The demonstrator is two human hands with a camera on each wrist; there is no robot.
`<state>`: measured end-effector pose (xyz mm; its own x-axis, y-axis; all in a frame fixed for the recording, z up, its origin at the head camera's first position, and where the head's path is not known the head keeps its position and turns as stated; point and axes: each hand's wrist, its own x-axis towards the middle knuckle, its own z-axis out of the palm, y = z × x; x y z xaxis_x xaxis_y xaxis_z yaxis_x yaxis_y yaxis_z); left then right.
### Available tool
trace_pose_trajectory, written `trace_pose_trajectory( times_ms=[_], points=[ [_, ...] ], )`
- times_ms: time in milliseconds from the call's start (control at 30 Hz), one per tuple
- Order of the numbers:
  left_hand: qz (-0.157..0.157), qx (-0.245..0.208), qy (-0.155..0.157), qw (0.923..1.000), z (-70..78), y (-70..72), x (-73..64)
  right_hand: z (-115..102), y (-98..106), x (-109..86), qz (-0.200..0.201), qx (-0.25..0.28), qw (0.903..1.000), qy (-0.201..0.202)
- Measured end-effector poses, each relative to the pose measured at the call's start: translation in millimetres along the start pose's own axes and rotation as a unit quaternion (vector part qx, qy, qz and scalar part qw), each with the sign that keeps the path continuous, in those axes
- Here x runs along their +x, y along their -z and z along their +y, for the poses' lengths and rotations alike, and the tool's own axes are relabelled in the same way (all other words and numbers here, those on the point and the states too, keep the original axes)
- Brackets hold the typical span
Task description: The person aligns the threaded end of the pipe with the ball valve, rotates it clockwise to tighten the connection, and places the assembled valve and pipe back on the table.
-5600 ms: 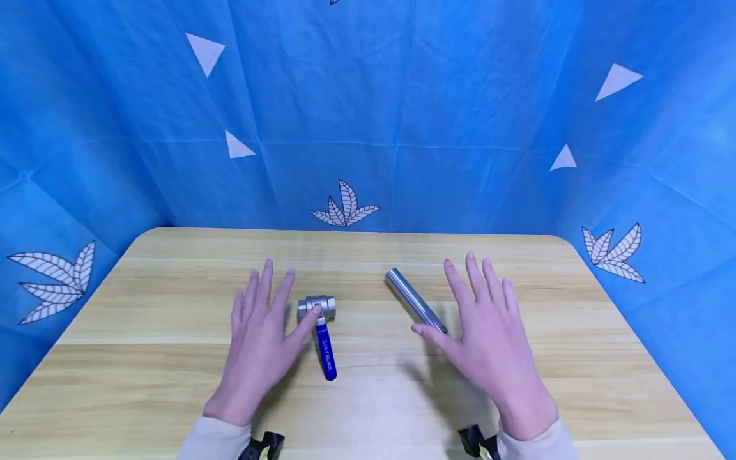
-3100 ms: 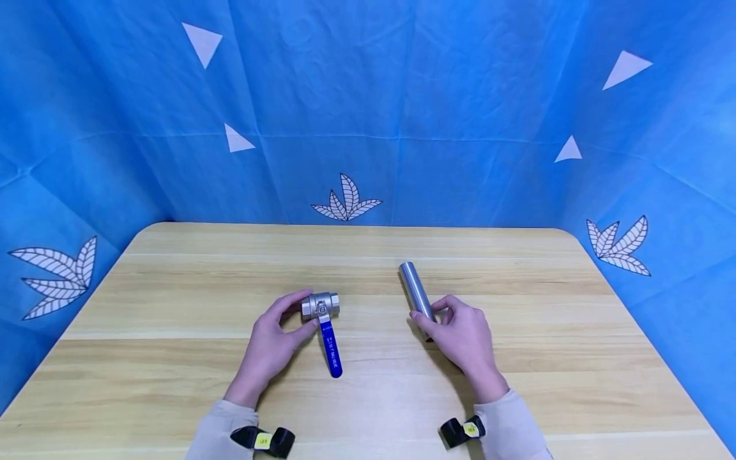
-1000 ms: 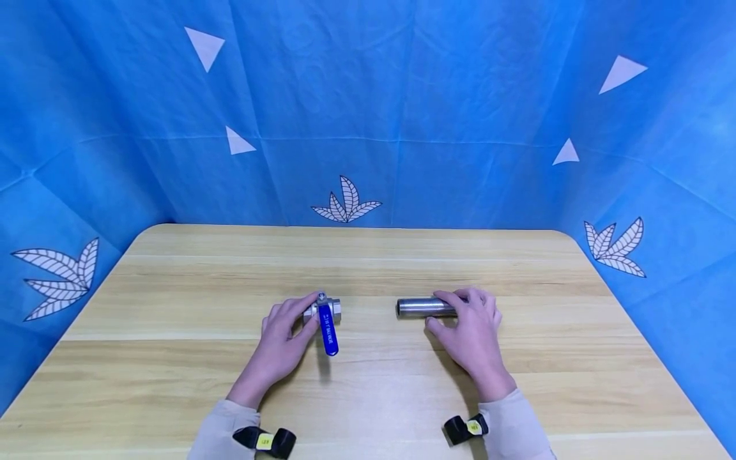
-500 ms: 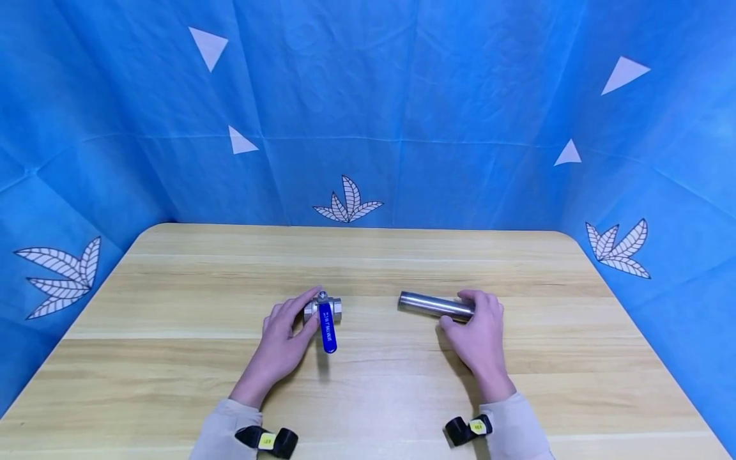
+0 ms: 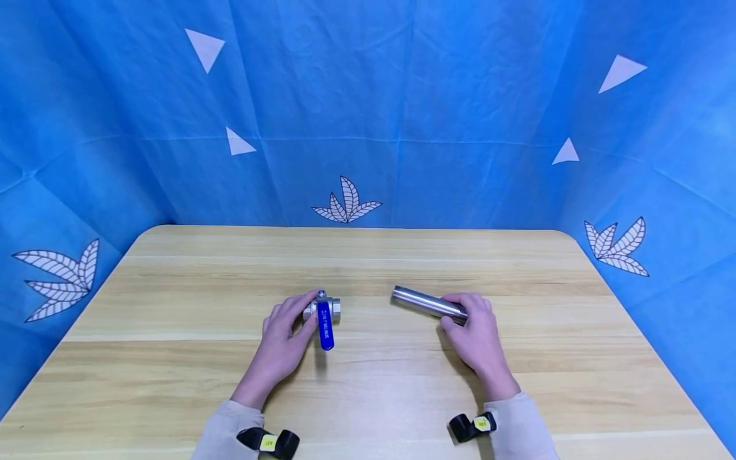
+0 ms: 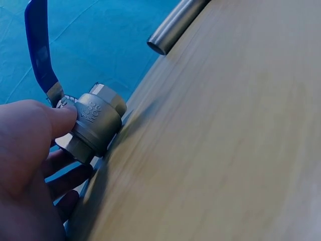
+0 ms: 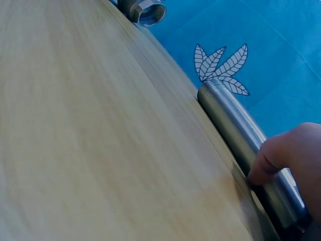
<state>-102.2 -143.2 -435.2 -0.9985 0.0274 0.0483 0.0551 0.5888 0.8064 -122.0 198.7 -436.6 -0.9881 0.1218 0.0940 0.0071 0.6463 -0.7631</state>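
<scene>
A steel ball valve (image 5: 335, 309) with a blue lever handle (image 5: 325, 326) is on the left of the table in the head view. My left hand (image 5: 282, 345) grips its body between thumb and fingers; the lever points toward me, raised off the wood. In the left wrist view, my thumb presses the valve body (image 6: 98, 118) just below the lever. To the right, a steel pipe (image 5: 422, 300) lies at a slant, and my right hand (image 5: 477, 335) pinches its near end. Threads show on the far end of the pipe (image 7: 230, 115) in the right wrist view. Valve and pipe are apart.
The wooden table (image 5: 368, 396) has rounded back corners. A blue cloth (image 5: 368, 96) with white triangles and leaf prints hangs behind it and at both sides. Each wrist wears a black strapped camera.
Both hands began spread open, then took hold of the valve and the pipe. The valve rolled so its lever lifted. The pipe swung nearly crosswise, then its left end shifted slightly farther from me.
</scene>
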Motion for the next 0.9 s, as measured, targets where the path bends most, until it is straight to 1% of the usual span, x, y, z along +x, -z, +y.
trace_pose_trajectory(
  times_ms=[133,267,367,467,567,733,900],
  points=[
    [0.0,-0.007,-0.003,1.0,0.0,0.2,-0.5,0,2,-0.3,0.01,0.005,0.9999,-0.005],
    [0.001,-0.008,-0.002,1.0,-0.4,0.0,-0.7,3,10,0.0,0.015,0.008,0.9998,-0.01],
    [0.004,-0.01,0.0,0.9999,-1.2,0.4,-0.5,6,16,0.0,0.017,0.01,0.9998,0.0],
    [0.007,-0.017,0.001,0.9998,-2.1,1.3,-0.1,9,19,1.0,0.019,0.003,0.9996,0.022],
    [0.008,-0.031,0.001,0.9995,-3.4,1.9,0.6,12,19,1.5,0.002,0.0,0.9991,0.043],
    [0.006,-0.053,0.005,0.9986,-4.6,2.5,0.4,13,14,1.4,-0.042,0.025,0.9974,0.052],
    [0.002,-0.056,0.009,0.9984,-3.6,2.7,0.4,12,11,0.9,-0.045,0.029,0.9974,0.049]
  ],
)
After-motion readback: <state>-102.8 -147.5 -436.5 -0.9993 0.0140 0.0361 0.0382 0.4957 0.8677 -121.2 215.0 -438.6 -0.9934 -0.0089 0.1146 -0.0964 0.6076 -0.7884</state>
